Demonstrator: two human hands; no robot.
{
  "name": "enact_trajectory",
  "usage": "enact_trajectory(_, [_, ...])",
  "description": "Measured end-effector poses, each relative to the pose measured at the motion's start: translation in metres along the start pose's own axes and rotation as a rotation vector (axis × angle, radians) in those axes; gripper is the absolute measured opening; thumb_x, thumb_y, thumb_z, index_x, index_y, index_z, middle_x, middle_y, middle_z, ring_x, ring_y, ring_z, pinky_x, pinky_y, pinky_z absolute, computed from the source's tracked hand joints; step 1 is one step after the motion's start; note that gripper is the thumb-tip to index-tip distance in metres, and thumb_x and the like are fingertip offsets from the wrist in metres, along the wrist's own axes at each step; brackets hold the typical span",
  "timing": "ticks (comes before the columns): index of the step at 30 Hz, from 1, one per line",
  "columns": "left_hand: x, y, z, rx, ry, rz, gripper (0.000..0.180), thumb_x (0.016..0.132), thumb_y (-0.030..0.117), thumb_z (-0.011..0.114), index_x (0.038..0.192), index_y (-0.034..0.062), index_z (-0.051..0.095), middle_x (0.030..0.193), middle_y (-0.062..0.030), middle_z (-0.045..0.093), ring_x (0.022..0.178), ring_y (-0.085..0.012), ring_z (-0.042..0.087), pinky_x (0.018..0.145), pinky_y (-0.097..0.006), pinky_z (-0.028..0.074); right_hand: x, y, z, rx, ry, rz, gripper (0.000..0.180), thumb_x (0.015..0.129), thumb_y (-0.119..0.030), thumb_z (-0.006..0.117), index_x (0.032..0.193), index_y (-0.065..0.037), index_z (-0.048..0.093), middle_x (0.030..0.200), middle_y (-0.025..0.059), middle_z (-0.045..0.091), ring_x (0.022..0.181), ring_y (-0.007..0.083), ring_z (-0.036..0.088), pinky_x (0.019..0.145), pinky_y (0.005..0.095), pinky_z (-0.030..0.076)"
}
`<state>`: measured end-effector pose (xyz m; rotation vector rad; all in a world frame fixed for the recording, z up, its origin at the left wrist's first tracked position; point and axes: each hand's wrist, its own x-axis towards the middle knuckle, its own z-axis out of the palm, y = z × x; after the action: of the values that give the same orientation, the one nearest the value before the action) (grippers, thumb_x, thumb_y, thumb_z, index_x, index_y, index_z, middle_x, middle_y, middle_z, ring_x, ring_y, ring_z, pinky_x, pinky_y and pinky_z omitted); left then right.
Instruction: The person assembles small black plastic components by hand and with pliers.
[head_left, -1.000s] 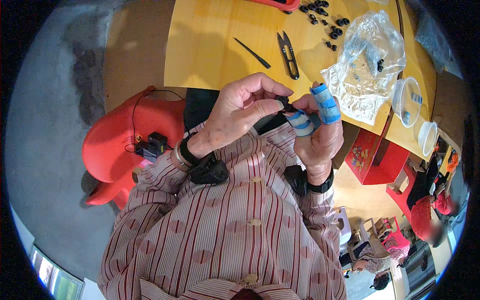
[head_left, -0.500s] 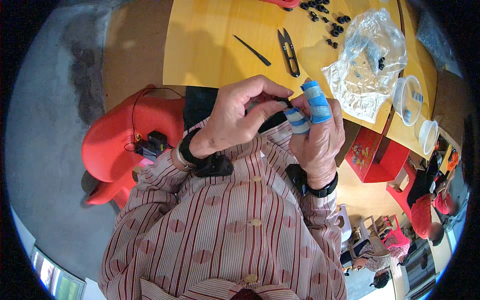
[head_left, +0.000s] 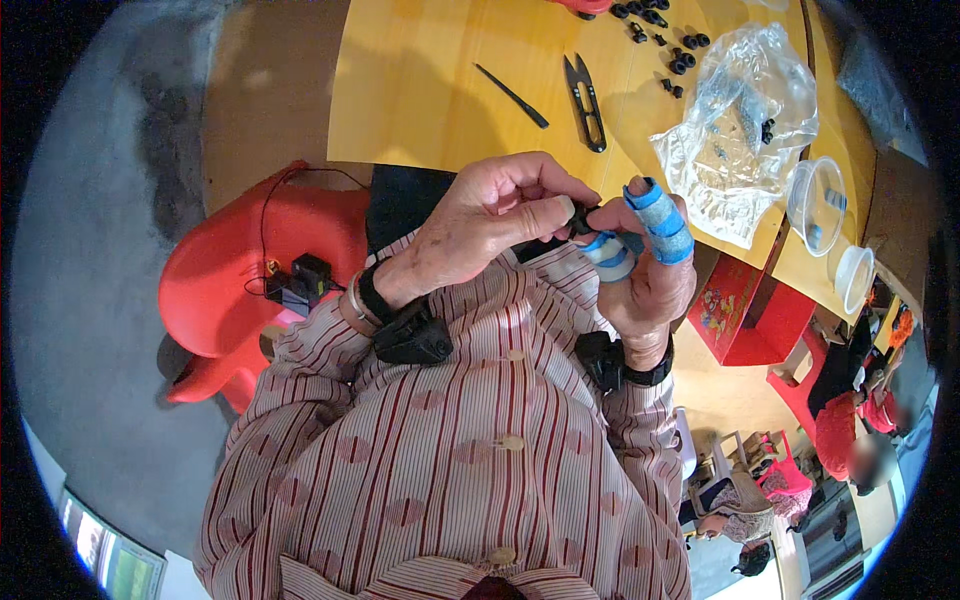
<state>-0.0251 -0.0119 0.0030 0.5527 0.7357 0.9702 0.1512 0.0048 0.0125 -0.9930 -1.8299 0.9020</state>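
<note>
My left hand and my right hand meet close to my chest, just below the edge of the yellow table. Together their fingertips pinch a small black part. Two fingers of my right hand are wrapped in blue tape. On the table above lie black thread snips, a thin black rod, several small black parts and a crumpled clear plastic bag.
Two clear plastic cups stand at the table's right edge. A red plastic chair with a black device and cable is at my left. A red box sits below the table at right. Other people are far off at lower right.
Both hands have kept working the small black part, with the left fingers shifting slightly over the right hand's taped fingers. Nothing on the table has moved.
</note>
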Motion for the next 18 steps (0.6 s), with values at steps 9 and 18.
enact_trajectory(9, [0.0012,-0.0033,-0.0009,0.060,-0.065,0.122,0.029,0.089,0.018,0.061,0.107,-0.0028,0.055,0.102,-0.0072,0.059,0.096,-0.0145,0.058,0.086,-0.028,0.048,0.0030,-0.0033,-0.0044,-0.052,-0.063,-0.054,0.059,0.074,0.010,0.064,0.128,0.000,0.044,0.083,0.0068,0.060,0.074,0.0136,0.056,0.063,0.0221,0.045])
enact_trajectory(18, [-0.0010,-0.0080,0.0058,0.172,0.040,0.226,0.022,0.089,0.015,0.060,0.099,-0.0027,0.050,0.095,-0.0081,0.059,0.087,-0.0140,0.059,0.078,-0.026,0.049,0.0057,-0.0058,-0.0022,-0.139,-0.002,-0.092,0.053,0.072,0.010,0.065,0.122,0.001,0.052,0.082,0.0067,0.058,0.070,0.0128,0.057,0.059,0.0216,0.046])
